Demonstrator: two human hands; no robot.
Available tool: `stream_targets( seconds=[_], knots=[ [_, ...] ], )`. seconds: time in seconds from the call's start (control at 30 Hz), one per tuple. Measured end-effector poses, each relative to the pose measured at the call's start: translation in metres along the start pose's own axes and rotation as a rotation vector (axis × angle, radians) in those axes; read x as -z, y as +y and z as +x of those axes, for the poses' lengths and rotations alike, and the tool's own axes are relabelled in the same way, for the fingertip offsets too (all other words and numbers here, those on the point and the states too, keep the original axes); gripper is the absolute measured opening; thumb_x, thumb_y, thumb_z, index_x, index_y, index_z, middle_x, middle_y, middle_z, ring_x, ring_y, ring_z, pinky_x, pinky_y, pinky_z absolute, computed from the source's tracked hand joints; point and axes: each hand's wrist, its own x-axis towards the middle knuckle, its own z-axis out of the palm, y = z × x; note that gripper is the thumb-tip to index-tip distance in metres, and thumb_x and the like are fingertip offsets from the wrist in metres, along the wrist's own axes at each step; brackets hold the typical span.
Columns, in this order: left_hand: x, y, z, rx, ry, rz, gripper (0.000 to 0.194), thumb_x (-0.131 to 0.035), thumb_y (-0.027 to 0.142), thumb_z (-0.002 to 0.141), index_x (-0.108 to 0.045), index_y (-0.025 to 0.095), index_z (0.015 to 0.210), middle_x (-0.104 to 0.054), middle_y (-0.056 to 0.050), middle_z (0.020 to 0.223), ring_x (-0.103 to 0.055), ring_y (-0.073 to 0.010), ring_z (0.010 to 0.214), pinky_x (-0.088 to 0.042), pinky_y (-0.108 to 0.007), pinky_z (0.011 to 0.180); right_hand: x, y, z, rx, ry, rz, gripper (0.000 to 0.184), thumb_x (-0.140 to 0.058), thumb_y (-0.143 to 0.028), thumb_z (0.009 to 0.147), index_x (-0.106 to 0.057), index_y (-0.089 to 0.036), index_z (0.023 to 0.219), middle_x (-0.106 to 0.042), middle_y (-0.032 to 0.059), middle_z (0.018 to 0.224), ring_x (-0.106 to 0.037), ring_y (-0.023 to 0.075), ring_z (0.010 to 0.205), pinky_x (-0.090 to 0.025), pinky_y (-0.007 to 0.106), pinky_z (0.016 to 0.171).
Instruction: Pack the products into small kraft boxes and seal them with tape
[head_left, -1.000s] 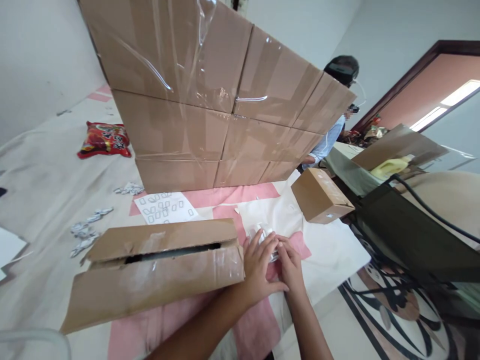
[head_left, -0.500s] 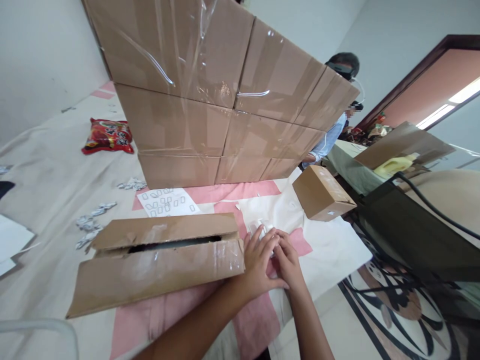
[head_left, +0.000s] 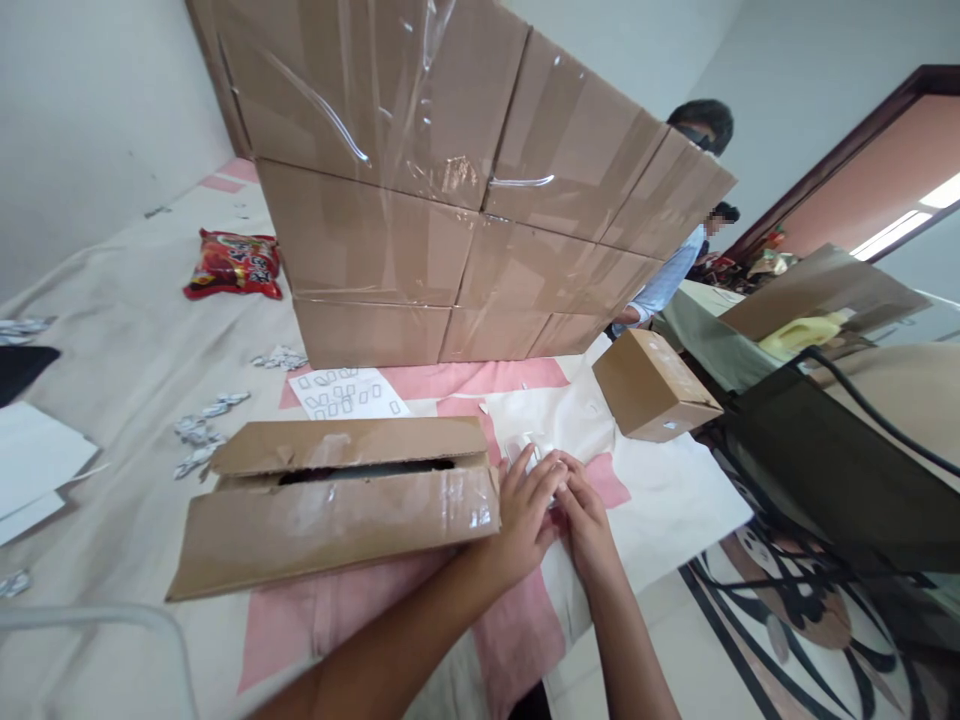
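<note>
My left hand (head_left: 526, 505) and my right hand (head_left: 586, 508) meet over a small white object (head_left: 529, 447) on the cloth-covered table. It looks like a piece of clear or white plastic; its kind is hard to make out because my fingers cover most of it. The left fingers lie bent across its top. The right thumb and fingers close on its near right side. Just left of my left hand is a long cardboard box (head_left: 337, 525) with its flaps partly raised and a dark gap between them.
Taped cardboard boxes (head_left: 405, 240) form a wall behind. A smaller carton (head_left: 656, 385) stands right, near a dark chair (head_left: 840, 450). A printed sheet (head_left: 349, 393), a red snack bag (head_left: 234, 264) and crumpled paper strips (head_left: 199, 430) lie left. Another person (head_left: 667, 270) is behind the wall.
The view has shifted slightly, so the scene sits a little further right. My hands stay at the white object, with the left thumb drawn in closer to the right hand.
</note>
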Motion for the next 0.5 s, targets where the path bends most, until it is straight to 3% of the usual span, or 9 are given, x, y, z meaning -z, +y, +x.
stream_targets(
  seconds=[0.13,0.5],
  knots=[
    [-0.0025,-0.0048,-0.0002,-0.055,0.038,0.029,0.05,-0.05,0.018,0.098,-0.052,0.018,0.148,-0.046,-0.008,0.161,-0.032,-0.0321,0.155,-0.039,-0.052,0.122,0.0012,-0.0007,-0.0012,0.047,-0.01,-0.009,0.029,-0.066,-0.049,0.092,-0.077,-0.029,0.11,-0.045,0.005,0.156,-0.037,0.0283,0.148,-0.029,0.046,0.125],
    [-0.0099,-0.0097,-0.0015,-0.116,0.127,0.078,0.047,-0.048,0.016,0.099,-0.053,0.017,0.146,-0.051,-0.009,0.157,-0.037,-0.0314,0.152,-0.043,-0.049,0.119,-0.001,-0.0052,-0.0018,0.066,0.002,0.028,0.025,-0.068,-0.048,0.092,-0.079,-0.027,0.098,-0.042,0.0043,0.157,-0.034,0.0287,0.151,-0.032,0.044,0.123]
  ],
)
